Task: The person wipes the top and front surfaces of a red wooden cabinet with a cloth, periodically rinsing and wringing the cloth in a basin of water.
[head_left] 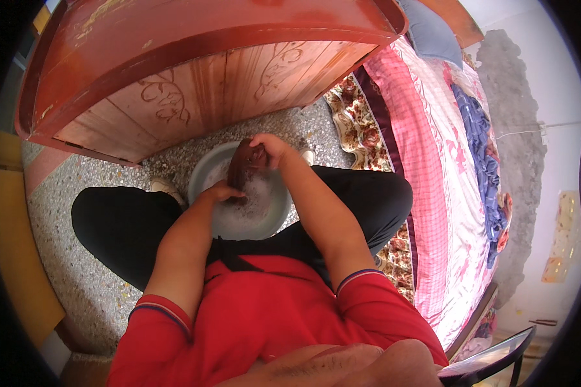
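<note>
Between my knees stands a pale grey-green basin with foamy, cloudy water in it. A wet, dark brown, floppy piece that looks like cloth stretches between my two hands above the water. My right hand is closed on its upper end near the far rim of the basin. Lower down, my left hand is closed around its other end at the left side, just over the suds. The fingertips are partly hidden by the brown piece.
Just beyond the basin rises a red-brown wooden cabinet with carved panels. To the right is a bed with pink bedding and a flowered skirt. Speckled floor surrounds my black-trousered legs. A yellow panel stands at the left.
</note>
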